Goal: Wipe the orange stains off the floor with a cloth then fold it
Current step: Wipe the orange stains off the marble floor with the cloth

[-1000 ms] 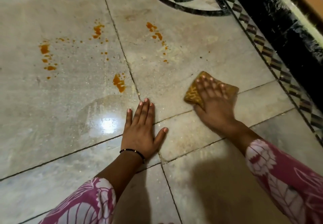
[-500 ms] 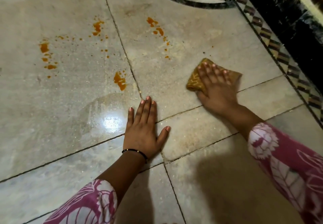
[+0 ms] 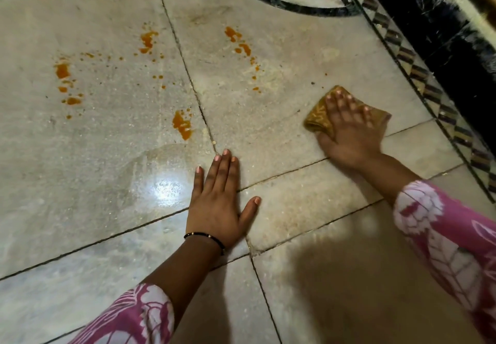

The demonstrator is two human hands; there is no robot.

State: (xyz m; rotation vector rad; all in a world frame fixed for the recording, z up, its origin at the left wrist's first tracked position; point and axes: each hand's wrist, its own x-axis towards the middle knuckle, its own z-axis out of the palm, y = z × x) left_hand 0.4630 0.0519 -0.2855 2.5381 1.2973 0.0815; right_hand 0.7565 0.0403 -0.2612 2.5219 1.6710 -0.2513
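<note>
A folded brown-yellow cloth (image 3: 318, 119) lies on the marble floor at the right, pressed flat under my right hand (image 3: 349, 131). My left hand (image 3: 218, 198) rests flat on the floor near the middle, fingers together, holding nothing. Orange stains sit on the tiles beyond: one blotch (image 3: 182, 127) just ahead of my left hand, a trail (image 3: 243, 48) left of the cloth and farther away, a patch (image 3: 147, 41) near the tile joint, and a scattered group (image 3: 64, 80) at far left.
A patterned border strip (image 3: 440, 107) and a black marble band (image 3: 442, 35) run along the right edge. A dark curved inlay (image 3: 281, 3) sits at the top. A wet shiny patch (image 3: 166, 188) lies left of my left hand.
My right hand has slid the cloth to the right, away from the orange trail. My left hand stays planted on the floor.
</note>
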